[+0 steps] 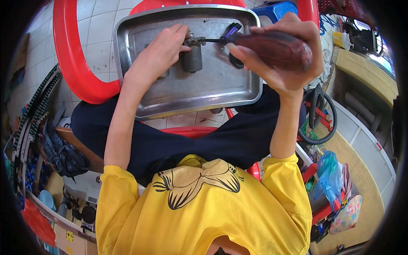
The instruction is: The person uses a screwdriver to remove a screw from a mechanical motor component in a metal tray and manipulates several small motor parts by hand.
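My right hand [293,55] is wrapped round a screwdriver [272,47] with a thick dark red handle. Its dark shaft points left, and the tip meets the top end of a grey metal cylinder [192,59] that looks like a small motor. The fingers of my left hand [163,46] close on the bracket-like top of this cylinder; my hand partly hides it. Beneath my left wrist another grey metal piece [163,75] shows only in part. Behind the screwdriver lies a purple and black object [232,30], its kind unclear. All of this is over a shallow metal tray [195,108].
The tray rests on a red plastic stool or chair [85,87], between my knees. A blue container [276,9] stands beyond its far right corner. To the right are a black hose-like loop [331,127] and a blue plastic bag [328,172]; a dark bag [63,148] is at left.
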`<state>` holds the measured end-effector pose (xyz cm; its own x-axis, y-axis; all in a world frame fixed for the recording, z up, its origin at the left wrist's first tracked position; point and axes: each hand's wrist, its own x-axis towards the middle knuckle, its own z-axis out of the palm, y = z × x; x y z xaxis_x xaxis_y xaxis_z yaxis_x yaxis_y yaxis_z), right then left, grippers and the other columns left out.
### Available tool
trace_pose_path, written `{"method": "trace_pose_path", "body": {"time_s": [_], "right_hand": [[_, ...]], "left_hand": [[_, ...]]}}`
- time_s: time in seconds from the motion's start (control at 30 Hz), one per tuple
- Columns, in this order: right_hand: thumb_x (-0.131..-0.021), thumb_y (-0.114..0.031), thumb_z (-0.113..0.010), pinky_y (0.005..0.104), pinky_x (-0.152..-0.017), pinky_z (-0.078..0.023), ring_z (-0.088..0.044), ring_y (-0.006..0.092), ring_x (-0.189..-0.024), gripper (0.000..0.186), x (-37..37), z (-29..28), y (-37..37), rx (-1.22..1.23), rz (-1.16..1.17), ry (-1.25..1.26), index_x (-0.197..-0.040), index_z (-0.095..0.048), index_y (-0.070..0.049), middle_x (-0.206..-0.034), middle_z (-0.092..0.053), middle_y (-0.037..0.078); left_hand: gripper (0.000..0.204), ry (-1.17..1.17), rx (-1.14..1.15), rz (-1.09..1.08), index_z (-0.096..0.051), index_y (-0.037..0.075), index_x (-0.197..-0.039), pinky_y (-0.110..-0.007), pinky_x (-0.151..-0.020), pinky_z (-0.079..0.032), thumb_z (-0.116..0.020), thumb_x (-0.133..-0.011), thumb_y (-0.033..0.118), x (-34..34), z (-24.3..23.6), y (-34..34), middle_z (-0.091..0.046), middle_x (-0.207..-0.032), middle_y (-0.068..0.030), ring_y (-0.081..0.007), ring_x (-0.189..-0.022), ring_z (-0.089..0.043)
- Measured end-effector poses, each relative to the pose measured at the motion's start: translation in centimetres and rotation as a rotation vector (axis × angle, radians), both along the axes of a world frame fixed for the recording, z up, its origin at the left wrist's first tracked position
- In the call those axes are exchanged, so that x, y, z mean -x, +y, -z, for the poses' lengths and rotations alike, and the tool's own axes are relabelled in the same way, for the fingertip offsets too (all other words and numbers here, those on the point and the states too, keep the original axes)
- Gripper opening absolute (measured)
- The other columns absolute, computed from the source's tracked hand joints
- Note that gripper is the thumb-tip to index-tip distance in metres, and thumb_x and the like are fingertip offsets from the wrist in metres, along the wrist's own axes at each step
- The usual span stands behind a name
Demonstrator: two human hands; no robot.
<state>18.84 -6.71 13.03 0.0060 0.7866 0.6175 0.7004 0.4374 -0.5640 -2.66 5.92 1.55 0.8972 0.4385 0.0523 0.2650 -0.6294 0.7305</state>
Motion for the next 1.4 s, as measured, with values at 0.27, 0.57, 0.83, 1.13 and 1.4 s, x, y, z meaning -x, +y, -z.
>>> {"method": "trace_pose_path", "body": {"time_s": [0.27, 0.57, 0.83, 1.13, 1.4], "right_hand": [[-0.06, -0.01, -0.101, 0.0221, -0.057, -0.043, -0.061, 0.0142, -0.066, 0.063, 1.0, 1.1, -0.1, -0.066, 0.071, 0.02, -0.108, -0.061, 0.001, -0.089, -0.071, 0.009], [-0.078, 0.004, -0.086, 0.0372, -0.089, -0.064, -0.074, 0.0303, -0.102, 0.052, -0.5, -0.5, -1.0, 0.348, -0.309, 0.538, -0.121, -0.058, 0.009, -0.114, -0.068, 0.022], [-0.071, -0.003, -0.095, 0.0254, -0.062, -0.057, -0.075, 0.0195, -0.085, 0.048, -0.4, 0.2, -0.5, 0.12, 0.002, -0.003, -0.107, -0.064, 0.003, -0.087, -0.073, 0.012], [-0.077, -0.007, -0.091, 0.0255, -0.052, -0.052, -0.071, 0.0169, -0.07, 0.037, -1.7, 1.5, -0.9, -0.005, 0.298, 0.46, -0.1, -0.064, 0.001, -0.08, -0.07, 0.01], [-0.09, -0.008, -0.081, 0.0241, -0.043, -0.049, -0.067, 0.0165, -0.053, 0.026, -1.4, 1.6, -0.4, -0.076, 0.261, 0.561, -0.106, -0.064, 0.003, -0.082, -0.071, 0.013]], "left_hand": [[0.025, -0.036, 0.136, 0.02, -0.053, -0.007, -0.106, -0.049, -0.086, -0.052, -0.064, -0.084, -0.011, 0.2, 0.4, 0.5, -0.06, -0.102, -0.0253, -0.0484, -0.102, -0.058], [0.026, -0.043, 0.058, 0.03, -0.053, -0.007, -0.104, -0.051, -0.083, -0.05, -0.067, -0.083, -0.009, 0.3, 0.5, 0.6, -0.06, -0.101, -0.0259, -0.0493, -0.101, -0.057], [0.027, -0.076, 0.064, 0.057, -0.052, -0.007, -0.105, -0.052, -0.083, -0.051, -0.063, -0.082, -0.013, 0.0, 0.1, 0.6, -0.06, -0.101, -0.0254, -0.049, -0.101, -0.058], [0.03, -0.046, 0.108, 0.035, -0.051, -0.004, -0.109, -0.048, -0.084, -0.046, -0.068, -0.085, -0.003, 0.3, 0.0, 0.4, -0.06, -0.105, -0.0233, -0.0476, -0.101, -0.057], [0.029, -0.042, 0.057, 0.01, -0.053, -0.004, -0.107, -0.047, -0.082, -0.048, -0.072, -0.086, 0.002, 0.3, 0.8, 0.4, -0.062, -0.102, -0.0225, -0.0464, -0.099, -0.058]]}}
